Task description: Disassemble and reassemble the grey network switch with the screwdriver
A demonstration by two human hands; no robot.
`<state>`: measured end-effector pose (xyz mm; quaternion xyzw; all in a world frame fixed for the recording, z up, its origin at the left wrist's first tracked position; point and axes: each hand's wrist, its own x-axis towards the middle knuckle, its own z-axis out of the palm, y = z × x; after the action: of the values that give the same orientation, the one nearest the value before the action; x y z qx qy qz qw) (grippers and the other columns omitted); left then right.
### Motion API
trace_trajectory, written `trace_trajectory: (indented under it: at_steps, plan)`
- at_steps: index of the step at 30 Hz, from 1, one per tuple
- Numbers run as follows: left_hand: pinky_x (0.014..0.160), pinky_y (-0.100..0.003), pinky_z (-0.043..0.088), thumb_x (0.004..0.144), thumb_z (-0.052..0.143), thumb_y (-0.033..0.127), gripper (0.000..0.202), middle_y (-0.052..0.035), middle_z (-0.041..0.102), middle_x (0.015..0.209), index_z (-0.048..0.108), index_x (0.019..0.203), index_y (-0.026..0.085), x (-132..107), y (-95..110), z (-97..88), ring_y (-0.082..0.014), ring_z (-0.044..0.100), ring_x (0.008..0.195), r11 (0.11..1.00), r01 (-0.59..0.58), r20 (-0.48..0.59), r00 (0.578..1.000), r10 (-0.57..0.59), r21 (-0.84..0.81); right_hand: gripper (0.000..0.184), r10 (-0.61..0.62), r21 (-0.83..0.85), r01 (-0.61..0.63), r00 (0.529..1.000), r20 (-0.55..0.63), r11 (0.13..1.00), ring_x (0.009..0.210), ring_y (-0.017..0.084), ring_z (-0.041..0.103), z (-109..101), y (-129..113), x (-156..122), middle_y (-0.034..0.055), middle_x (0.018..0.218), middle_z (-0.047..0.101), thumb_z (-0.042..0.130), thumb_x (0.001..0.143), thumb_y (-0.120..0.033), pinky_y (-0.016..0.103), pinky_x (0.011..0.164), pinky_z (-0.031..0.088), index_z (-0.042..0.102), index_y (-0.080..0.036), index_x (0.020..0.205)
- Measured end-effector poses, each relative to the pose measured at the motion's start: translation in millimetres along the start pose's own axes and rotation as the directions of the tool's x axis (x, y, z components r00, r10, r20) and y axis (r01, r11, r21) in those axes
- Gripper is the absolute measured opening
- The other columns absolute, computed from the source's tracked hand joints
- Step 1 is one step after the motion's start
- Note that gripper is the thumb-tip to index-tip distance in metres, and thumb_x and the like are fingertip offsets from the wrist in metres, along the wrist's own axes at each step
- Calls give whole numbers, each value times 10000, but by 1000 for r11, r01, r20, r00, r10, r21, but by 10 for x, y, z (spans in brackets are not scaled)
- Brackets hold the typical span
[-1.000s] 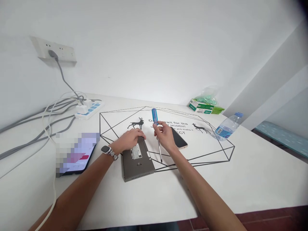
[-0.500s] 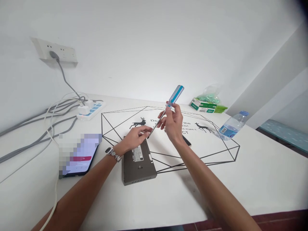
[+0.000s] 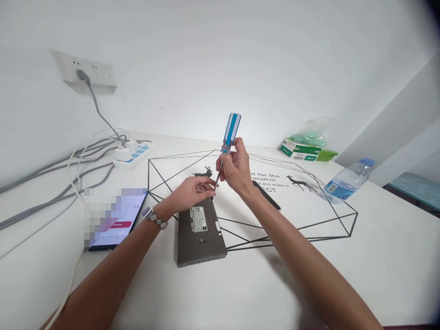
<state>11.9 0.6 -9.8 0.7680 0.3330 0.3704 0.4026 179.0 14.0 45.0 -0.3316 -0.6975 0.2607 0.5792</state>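
A flat grey box [image 3: 200,236] with a white label lies on the white table [image 3: 240,284]. My right hand [image 3: 235,170] is closed around a screwdriver [image 3: 230,130] with a blue and clear handle, held nearly upright with its tip pointing down at the far edge of the box. My left hand [image 3: 192,190], with a watch on its wrist, rests at that far edge, its fingertips pinched at the screwdriver's tip.
A phone with a lit screen [image 3: 117,222] lies left of the box; a dark phone [image 3: 266,195] lies behind my right arm. A power strip [image 3: 132,153] with grey cables sits back left. A water bottle [image 3: 345,185] lies at the right, green boxes [image 3: 302,151] at the back.
My right hand lifted the screwdriver off the table, swung it upright and brought its tip down to the far edge of the box. My left fingers came up to meet the tip.
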Motion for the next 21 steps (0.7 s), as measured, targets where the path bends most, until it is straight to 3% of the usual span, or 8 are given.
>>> trace_trajectory:
  at_steps: [7, 17, 21]
  plan:
    - [783, -294, 519, 877, 642, 318, 171, -49, 744, 967, 723, 932, 177, 3, -48, 39, -192, 671, 880, 984, -33, 21, 999, 30, 177, 73, 21, -95, -17, 999, 40, 995, 410, 105, 469, -7, -11, -59, -66, 562, 535, 460, 897, -234, 269, 431, 401, 406, -276, 923]
    - [799, -302, 520, 881, 628, 326, 176, -47, 745, 955, 722, 912, 179, 2, -89, 34, -183, 659, 823, 980, -37, 34, 999, 31, 196, 79, 18, -110, -16, 1000, 19, 994, 438, 115, 503, -5, 44, -93, -60, 580, 562, 441, 861, -234, 272, 454, 412, 398, -275, 913]
    - [786, -293, 516, 879, 630, 318, 166, -39, 738, 929, 715, 900, 177, 2, -93, 31, -171, 652, 789, 980, -30, 33, 999, 24, 198, 53, 32, -53, -28, 997, 69, 998, 380, 102, 472, -25, 25, -86, -65, 571, 566, 435, 872, -238, 268, 418, 391, 436, -267, 917]
